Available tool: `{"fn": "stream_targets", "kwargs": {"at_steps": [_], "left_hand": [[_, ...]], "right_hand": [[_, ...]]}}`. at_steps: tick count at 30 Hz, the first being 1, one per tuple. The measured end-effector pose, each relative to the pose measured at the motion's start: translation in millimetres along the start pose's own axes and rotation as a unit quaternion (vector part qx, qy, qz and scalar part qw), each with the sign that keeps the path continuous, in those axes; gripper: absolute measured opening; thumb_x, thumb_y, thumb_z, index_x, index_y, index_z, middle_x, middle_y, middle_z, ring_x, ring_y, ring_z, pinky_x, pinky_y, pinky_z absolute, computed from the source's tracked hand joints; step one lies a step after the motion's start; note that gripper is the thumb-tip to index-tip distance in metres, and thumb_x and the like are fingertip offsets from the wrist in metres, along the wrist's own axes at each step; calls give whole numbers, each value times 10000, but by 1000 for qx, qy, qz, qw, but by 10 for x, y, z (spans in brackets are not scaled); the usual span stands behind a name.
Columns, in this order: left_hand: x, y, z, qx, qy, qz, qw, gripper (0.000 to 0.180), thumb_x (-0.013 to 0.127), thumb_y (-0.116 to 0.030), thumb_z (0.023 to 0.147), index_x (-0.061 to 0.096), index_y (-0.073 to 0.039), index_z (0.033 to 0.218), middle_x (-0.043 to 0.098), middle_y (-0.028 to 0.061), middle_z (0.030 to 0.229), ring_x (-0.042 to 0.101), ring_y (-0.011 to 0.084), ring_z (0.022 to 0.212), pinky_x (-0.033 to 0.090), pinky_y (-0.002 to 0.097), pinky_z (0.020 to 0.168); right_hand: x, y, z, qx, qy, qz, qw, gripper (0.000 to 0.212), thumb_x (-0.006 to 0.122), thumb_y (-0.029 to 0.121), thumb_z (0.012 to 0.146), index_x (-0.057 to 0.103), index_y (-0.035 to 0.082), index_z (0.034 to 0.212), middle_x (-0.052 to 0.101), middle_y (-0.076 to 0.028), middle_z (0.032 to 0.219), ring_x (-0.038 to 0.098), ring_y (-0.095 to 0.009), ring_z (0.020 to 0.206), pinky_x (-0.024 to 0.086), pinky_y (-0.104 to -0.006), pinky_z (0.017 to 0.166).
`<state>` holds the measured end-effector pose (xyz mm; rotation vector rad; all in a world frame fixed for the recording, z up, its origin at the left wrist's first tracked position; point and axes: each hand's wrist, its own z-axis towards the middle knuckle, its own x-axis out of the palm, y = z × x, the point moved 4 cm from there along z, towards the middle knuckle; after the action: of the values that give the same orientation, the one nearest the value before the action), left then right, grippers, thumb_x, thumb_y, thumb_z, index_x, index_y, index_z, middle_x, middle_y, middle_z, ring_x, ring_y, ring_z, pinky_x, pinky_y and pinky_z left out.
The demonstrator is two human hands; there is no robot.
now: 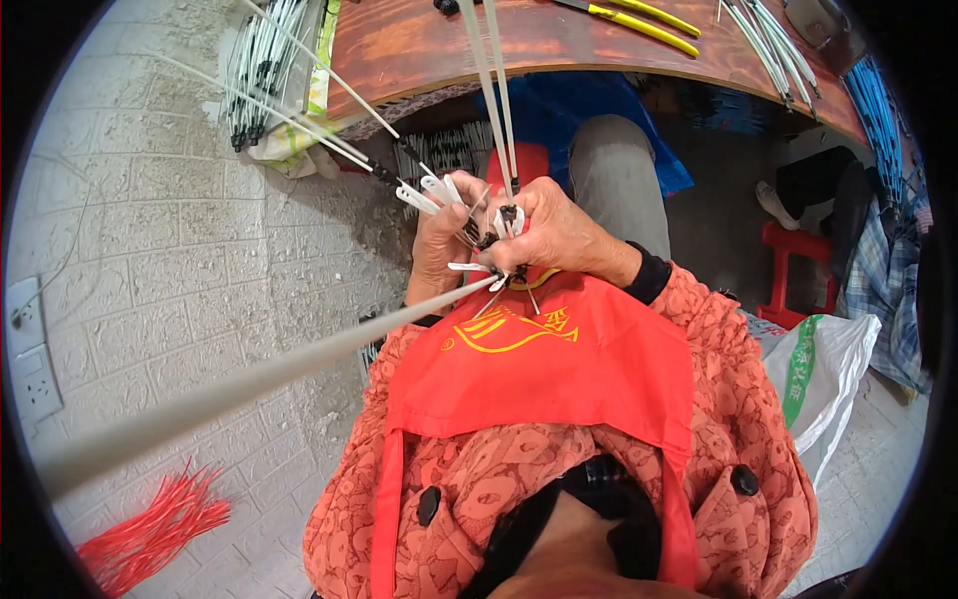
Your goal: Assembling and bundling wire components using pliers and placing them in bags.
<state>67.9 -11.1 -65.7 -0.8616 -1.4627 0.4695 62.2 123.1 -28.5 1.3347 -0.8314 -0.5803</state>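
My left hand (441,240) and my right hand (554,235) meet in front of my chest, just above a red apron (539,369). Both are closed around a bundle of thin white cables (494,90) with black ends and white plastic clip connectors (429,190). Some cables fan out up and to the left, two run straight up past the table edge, and one long cable (249,384) sweeps toward the lower left. The fingertips pinch a small black connector (511,213) between the hands.
A brown wooden table (559,40) spans the top, with yellow-handled pliers (644,25) and more white cables (768,45) on it. A bunch of white cables (264,65) hangs at its left end. Red wires (150,534) lie on the paved floor; a white sack (823,379) and red stool (798,270) stand right.
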Motion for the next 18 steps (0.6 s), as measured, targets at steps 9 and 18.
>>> {"fn": "stream_targets", "kwargs": {"at_steps": [9,18], "left_hand": [[102,-174,66,41,-29,89,995,219,684,-186,812,591,12,802,583,32,707,566,111,609,455,225,559],[246,-189,-49,89,-83,198,973,101,685,-52,802,648,24,857,626,30,747,565,89,631,436,219,565]], "right_hand": [[-269,-94,101,16,-9,23,1000,155,740,92,691,630,2,752,566,29,641,502,-36,614,416,-210,561],[-478,-165,144,6,-3,41,999,188,744,132,713,636,6,803,555,39,687,503,-39,659,414,-203,608]]}}
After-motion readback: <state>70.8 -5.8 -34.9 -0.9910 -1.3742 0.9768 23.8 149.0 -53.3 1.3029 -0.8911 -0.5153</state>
